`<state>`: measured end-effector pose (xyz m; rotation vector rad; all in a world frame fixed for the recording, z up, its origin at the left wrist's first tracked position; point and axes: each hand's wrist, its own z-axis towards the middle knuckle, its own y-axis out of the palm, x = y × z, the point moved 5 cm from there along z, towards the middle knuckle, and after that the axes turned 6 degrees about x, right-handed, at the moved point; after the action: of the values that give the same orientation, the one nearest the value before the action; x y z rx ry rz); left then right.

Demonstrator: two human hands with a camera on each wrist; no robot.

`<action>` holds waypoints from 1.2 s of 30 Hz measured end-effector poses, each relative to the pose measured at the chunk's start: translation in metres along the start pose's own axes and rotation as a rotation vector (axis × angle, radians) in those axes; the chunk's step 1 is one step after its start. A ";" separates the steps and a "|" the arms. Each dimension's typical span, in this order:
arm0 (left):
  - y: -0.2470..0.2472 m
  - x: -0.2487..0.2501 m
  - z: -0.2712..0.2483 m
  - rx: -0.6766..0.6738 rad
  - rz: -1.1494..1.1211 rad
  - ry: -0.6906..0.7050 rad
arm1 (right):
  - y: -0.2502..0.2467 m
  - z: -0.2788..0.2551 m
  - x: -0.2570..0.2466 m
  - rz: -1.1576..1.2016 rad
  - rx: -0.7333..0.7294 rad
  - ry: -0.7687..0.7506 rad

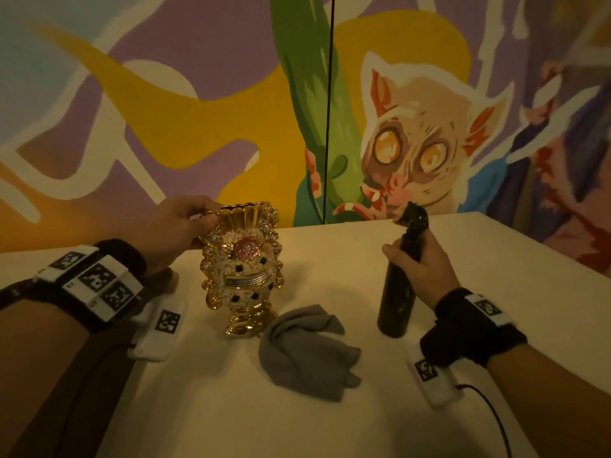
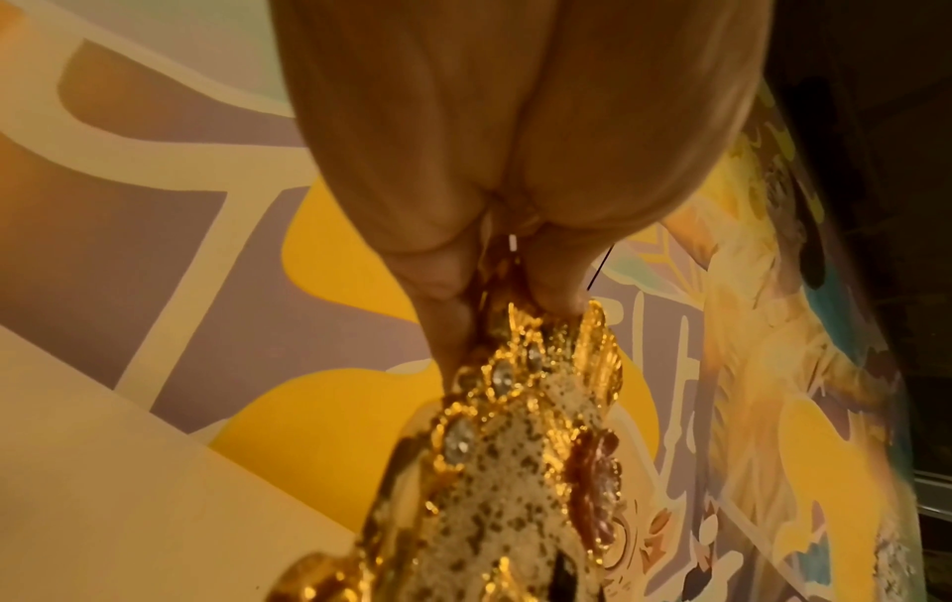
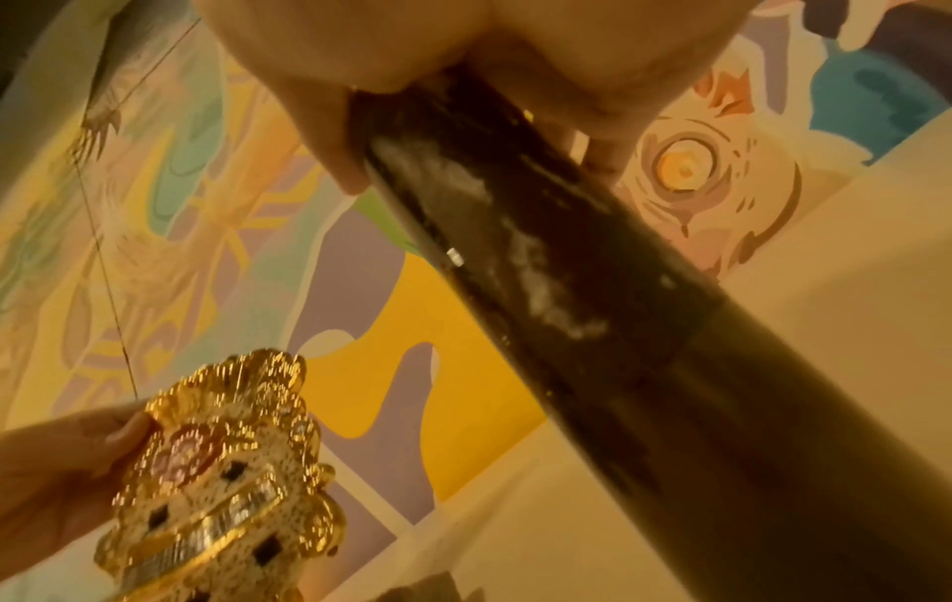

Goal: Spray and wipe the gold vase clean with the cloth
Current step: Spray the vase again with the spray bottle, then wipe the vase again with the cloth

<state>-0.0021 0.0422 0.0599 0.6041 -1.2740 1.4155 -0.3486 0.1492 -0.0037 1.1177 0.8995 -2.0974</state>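
**Vase steadied by its rim, spray bottle gripped beside it**

The gold vase (image 1: 243, 276) stands upright on the white table (image 1: 330, 424), a little left of the table's middle. It has a fluted gold mouth, a pink flower boss on its speckled body, and small dark squares lower down. The person's left hand (image 1: 178, 226) reaches in from about 9 o'clock of the vase and pinches the edge of the flared rim; the left wrist view shows the fingertips (image 2: 448, 281) closed on the gold edging at the top, thumb on one side and fingers on the other.

At roughly 3 o'clock of the vase, well apart from it, the right hand (image 1: 418, 269) is wrapped round the neck of a dark spray bottle (image 1: 398, 299), just under its trigger head. The bottle stands upright with its base on, or just above, the table (the head view does not settle which). In the right wrist view the bottle's dark barrel (image 3: 567, 264) runs away from the palm with pale smears along it, and the vase (image 3: 221, 468) sits off to the lower left with the other hand at its rim.

The grey cloth (image 1: 307, 352) lies crumpled on the table at about 5 o'clock of the vase, near the vase's foot and between the two arms. Neither hand touches it.

Behind the table a painted mural (image 1: 413, 143) shows a wide-eyed animal.
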 end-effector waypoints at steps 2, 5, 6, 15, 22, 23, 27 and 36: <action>-0.002 -0.001 -0.001 -0.004 0.004 -0.004 | -0.002 -0.001 0.000 0.001 -0.028 0.013; -0.002 -0.002 -0.002 -0.010 -0.010 -0.017 | -0.005 -0.002 -0.003 -0.002 -0.034 0.014; -0.002 -0.001 -0.003 -0.009 -0.012 -0.020 | -0.007 -0.002 -0.004 -0.009 -0.024 0.013; -0.002 0.003 -0.007 0.009 0.037 -0.041 | -0.031 -0.020 -0.012 -0.166 0.091 0.051; -0.003 0.005 -0.007 0.010 0.056 -0.045 | 0.007 -0.101 -0.064 -0.472 -0.190 -0.291; -0.004 0.006 -0.007 0.011 0.054 -0.047 | 0.036 -0.107 -0.059 -0.511 -0.406 -0.267; -0.010 0.002 -0.009 0.024 0.069 -0.098 | 0.123 -0.111 -0.035 -0.737 -0.910 -0.199; -0.023 -0.005 -0.012 0.175 0.006 -0.169 | 0.120 -0.068 -0.064 -0.629 -0.686 -0.126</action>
<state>0.0235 0.0475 0.0607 0.8547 -1.2915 1.5169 -0.1966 0.1424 -0.0109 0.3573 1.8935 -1.9910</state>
